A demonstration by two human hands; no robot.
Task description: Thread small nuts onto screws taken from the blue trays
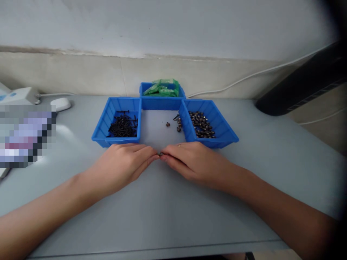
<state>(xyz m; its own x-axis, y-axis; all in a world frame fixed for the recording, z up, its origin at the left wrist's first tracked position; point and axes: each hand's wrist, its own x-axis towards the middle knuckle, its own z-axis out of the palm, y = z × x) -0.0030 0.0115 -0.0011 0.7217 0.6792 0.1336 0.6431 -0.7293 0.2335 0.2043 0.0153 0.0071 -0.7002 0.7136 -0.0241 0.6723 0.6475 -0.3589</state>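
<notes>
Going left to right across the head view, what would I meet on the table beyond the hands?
White block, white rounded thing, left blue tray of black screws, back blue tray with green bag, right blue tray of metal bits, black tube.

Left hand [123, 162] and right hand [193, 159], a tiny piece [160, 154] between them, three blue bins [162, 104] beyond.

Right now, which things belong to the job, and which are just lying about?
Likely in the job:
small piece between left hand and right hand
dark screws, left tray
metallic parts, right tray
loose parts between trays
perhaps green packets, back tray

Likely just lying about:
blurred device
white gadget
black cylinder
</notes>
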